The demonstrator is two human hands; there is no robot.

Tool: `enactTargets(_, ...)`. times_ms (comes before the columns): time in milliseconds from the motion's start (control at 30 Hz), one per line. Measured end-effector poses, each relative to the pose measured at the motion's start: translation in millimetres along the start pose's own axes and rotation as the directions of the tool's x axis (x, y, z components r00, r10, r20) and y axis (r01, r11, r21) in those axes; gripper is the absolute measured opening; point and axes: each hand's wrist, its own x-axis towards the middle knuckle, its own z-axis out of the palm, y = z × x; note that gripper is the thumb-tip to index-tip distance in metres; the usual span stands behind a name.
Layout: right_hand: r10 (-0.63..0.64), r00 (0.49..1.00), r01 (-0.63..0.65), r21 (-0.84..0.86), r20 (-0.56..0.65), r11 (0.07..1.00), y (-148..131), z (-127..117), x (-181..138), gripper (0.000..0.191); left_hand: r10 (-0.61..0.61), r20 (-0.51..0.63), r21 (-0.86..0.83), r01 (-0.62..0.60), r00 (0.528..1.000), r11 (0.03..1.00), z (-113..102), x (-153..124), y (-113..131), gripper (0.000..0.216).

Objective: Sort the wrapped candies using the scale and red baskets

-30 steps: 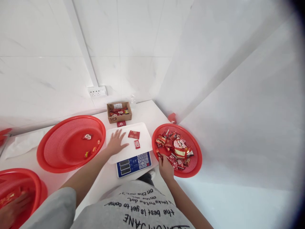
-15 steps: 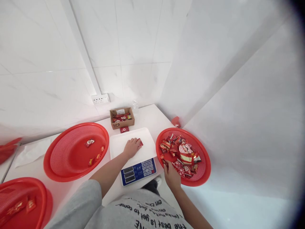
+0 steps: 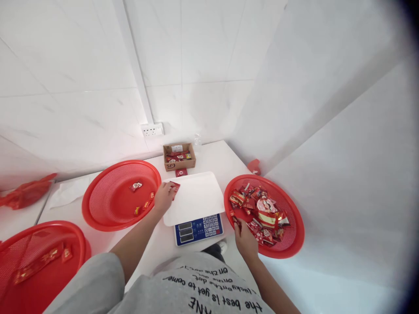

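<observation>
My left hand is closed on a small red packet, just over the left edge of the white weighing pan. The blue keypad and displays of the scale show below the pan. My right hand is at the near left rim of the right red basket, its fingers closed on a slim red packet. Inside that basket lies a heap of red and pink snack packets. To the left of my left hand, the middle red basket holds a few small packets.
A cardboard box of red packets stands behind the scale, with a red packet in front. Another red basket is at lower left. A red plastic bag and a white sheet lie on the left. The wall carries a socket.
My left hand has moved left across the pan, lifting the red packet from its middle to its left edge. The right hand stays at the basket rim. The view has shifted slightly left.
</observation>
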Motion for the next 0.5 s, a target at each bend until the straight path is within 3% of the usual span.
enactTargets(67, 0.003, 1.000, -0.003, 0.009, 0.001, 1.000, 2.1, 0.9, 1.4, 0.042, -0.120, -0.103, -0.003, 0.120, 0.987, 0.993, -17.3, -5.7, -26.3, 0.030)
enactTargets(133, -0.001, 1.000, 0.001, 0.043, 0.008, 0.999, 4.3, 0.8, 3.0, 0.042, -0.212, -0.128, 0.047, 0.219, 0.969, 0.974, -28.7, -15.2, -51.0, 0.034)
enactTargets(233, -0.043, 0.994, 0.059, 0.156, -0.100, 0.986, 3.2, -3.3, 4.3, 0.043, -0.292, -0.072, 0.109, 0.298, 0.954, 0.948, -34.5, -35.6, -76.5, 0.046)
enactTargets(367, -0.130, 0.946, 0.209, 0.254, -0.298, 0.944, -18.2, -12.4, 3.4, 0.045, -0.308, 0.081, 0.079, 0.302, 0.948, 0.950, -34.9, -61.2, -85.6, 0.049)
enactTargets(433, -0.158, 0.959, 0.231, 0.330, -0.235, 0.915, -38.5, -13.3, 3.1, 0.045, -0.317, 0.199, 0.053, 0.313, 0.927, 0.948, -37.0, -68.9, -84.3, 0.052)
enactTargets(500, -0.160, 0.984, 0.178, 0.420, -0.078, 0.890, -62.0, -9.7, 3.5, 0.043, -0.327, 0.275, 0.047, 0.327, 0.904, 0.944, -40.1, -73.9, -82.9, 0.054)
